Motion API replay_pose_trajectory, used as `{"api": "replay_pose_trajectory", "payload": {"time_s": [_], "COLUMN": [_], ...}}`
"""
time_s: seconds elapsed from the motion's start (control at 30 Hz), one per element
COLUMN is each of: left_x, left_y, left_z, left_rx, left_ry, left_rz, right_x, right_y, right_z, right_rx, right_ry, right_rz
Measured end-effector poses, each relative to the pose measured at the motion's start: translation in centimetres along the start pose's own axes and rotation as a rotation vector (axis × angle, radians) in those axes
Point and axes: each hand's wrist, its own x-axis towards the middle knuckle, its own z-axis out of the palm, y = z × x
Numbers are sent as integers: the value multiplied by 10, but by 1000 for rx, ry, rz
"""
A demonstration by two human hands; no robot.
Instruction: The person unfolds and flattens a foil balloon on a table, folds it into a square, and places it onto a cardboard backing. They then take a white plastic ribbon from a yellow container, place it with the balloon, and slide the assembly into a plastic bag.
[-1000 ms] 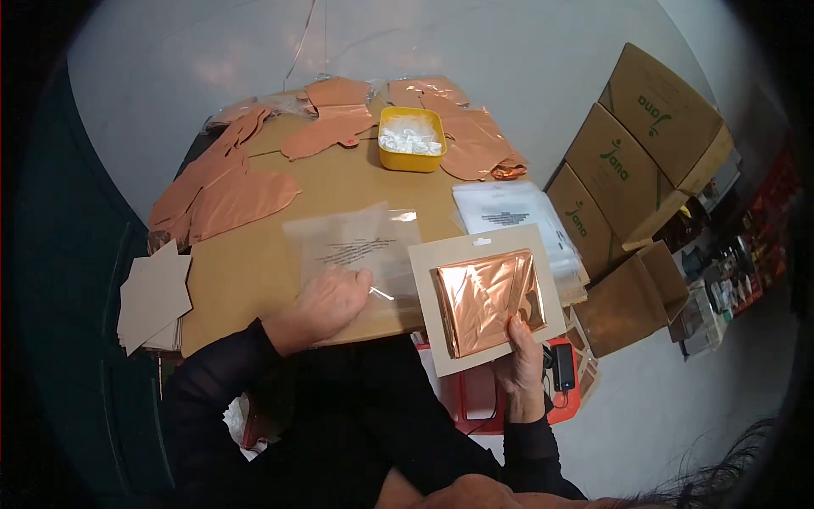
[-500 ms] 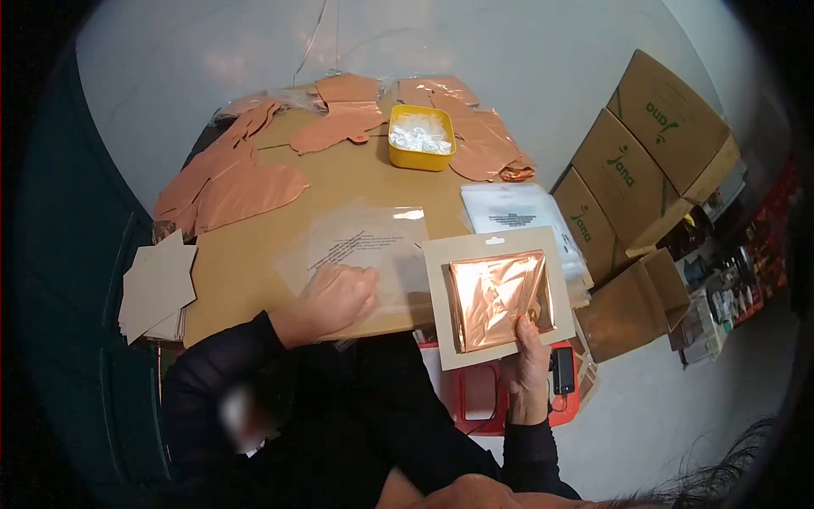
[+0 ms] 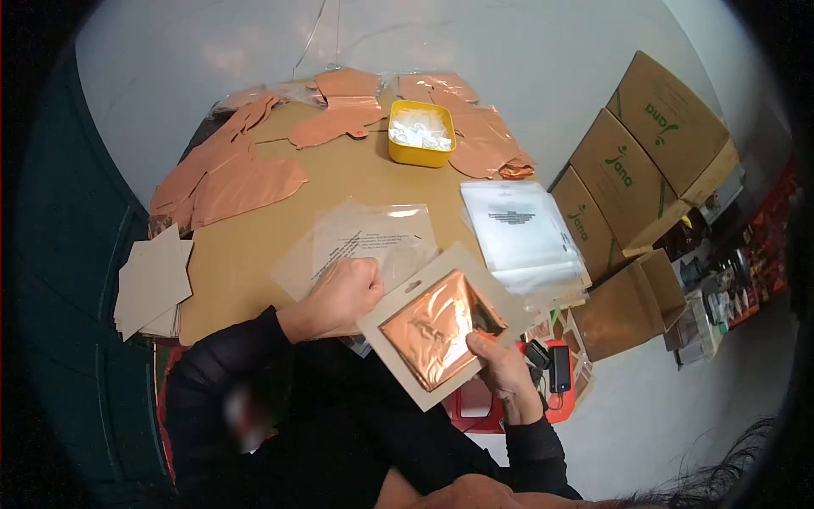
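My right hand [image 3: 504, 373] grips a beige backing card [image 3: 398, 318] by its lower right side, thumb on top. A folded, shiny copper foil packet [image 3: 437, 331] lies on the card's face, and the card is tilted, with a hang hole at its upper left. My left hand [image 3: 343, 293] is closed in a fist on a clear plastic bag [image 3: 403, 222] with printed text; its fingertips are hidden beneath it. The card's left corner is right beside this fist. More clear plastic shows below the bag.
A stack of clear printed bags [image 3: 517, 233] lies at the table's right edge. A yellow tub [image 3: 421, 157] with white items stands at the back. Copper foil shapes [image 3: 246, 191] lie along the left and back. Beige cards [image 3: 153, 276] are stacked left; cardboard boxes [image 3: 623, 165] stand right.
My right hand has brought the card left and down, turning it anticlockwise, so its corner is beside my left fist. The left fist and the bag have shifted slightly right.
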Motion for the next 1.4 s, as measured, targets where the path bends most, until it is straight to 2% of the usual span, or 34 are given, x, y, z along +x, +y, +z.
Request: {"api": "replay_pose_trajectory", "payload": {"time_s": [0.17,0.27,0.47,0.77,0.97,1.17,1.27,1.37,1.4], "left_x": [1,-2,-5,-14,-35,-44,-47,-51,-52], "left_y": [-1,7,9,13,15,29,28,27,25], "left_z": [3,-1,1,0,-8,-12,-16,-15,-15], "left_rx": [1,23,112,205,322,290,276,263,281], "left_ry": [-4,-9,-35,-72,-144,-52,-103,-98,-77], "left_rz": [-18,-17,89,241,199,292,300,392,404], "right_x": [8,10,15,19,19,17,14,7,9], "right_y": [2,3,8,20,23,25,27,24,31], "right_z": [9,12,9,17,13,27,31,41,40], "right_rx": [59,54,80,138,129,186,189,182,204], "right_ry": [-105,-82,-109,-151,-153,-157,-164,-148,-163], "right_rz": [126,127,198,132,101,104,19,92,39]}}
